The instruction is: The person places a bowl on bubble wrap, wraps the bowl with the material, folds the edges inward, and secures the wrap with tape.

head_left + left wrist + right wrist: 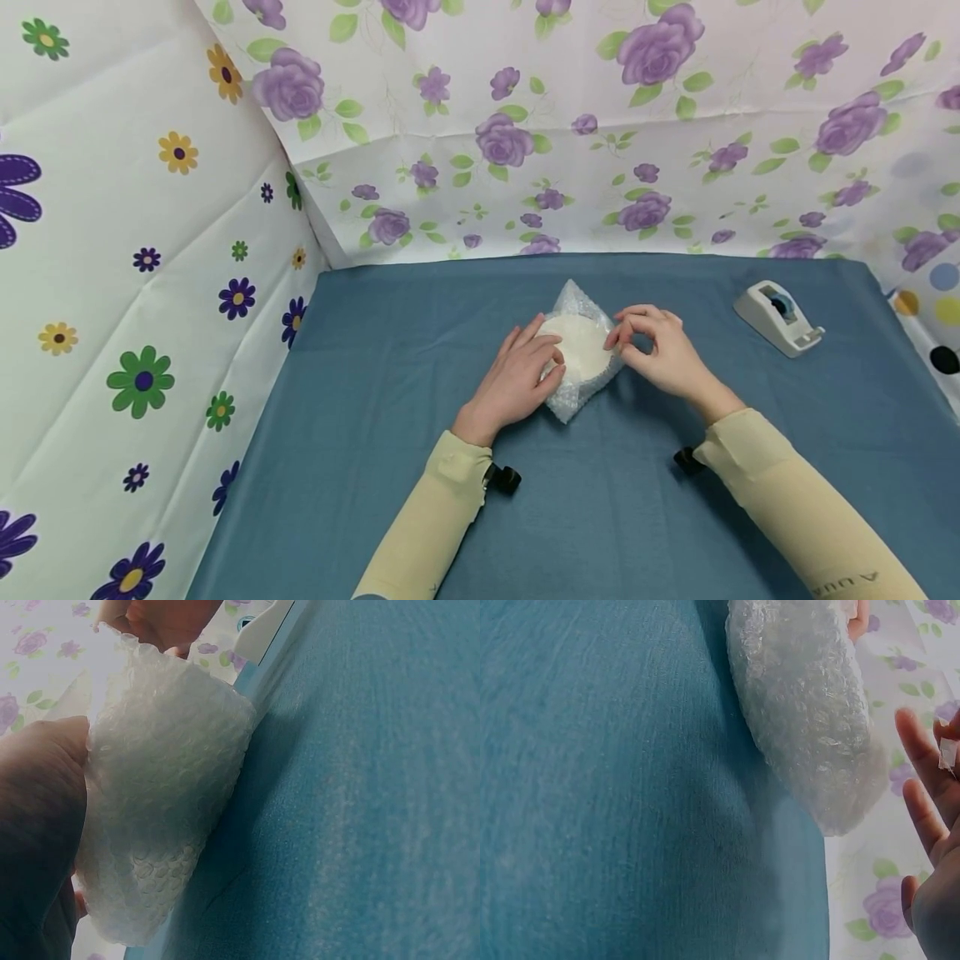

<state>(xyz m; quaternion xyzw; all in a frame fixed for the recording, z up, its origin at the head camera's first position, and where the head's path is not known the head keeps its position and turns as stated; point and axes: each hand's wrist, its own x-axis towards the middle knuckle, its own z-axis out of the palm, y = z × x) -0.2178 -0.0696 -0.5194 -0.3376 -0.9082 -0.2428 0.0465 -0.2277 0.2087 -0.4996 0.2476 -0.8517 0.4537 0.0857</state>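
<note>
A round cream-white dish [583,346] lies in the middle of the cloth, its edges folded into bubble wrap [572,398] with pointed corners. My left hand [516,382] holds the wrapped dish at its left side, fingers bent over the top. From the left wrist view, the bubble wrap [161,750] bulges thickly beside the thumb. Just off the right edge of the bundle, my right hand [663,350] pinches between thumb and forefinger a small piece of clear tape [948,754]. Its other fingers are spread in the right wrist view.
A white tape dispenser [776,321] stands at the back right of the blue cloth [375,375]. Flowered sheets [450,200] hang along the back and left sides. Each wrist wears a small black camera.
</note>
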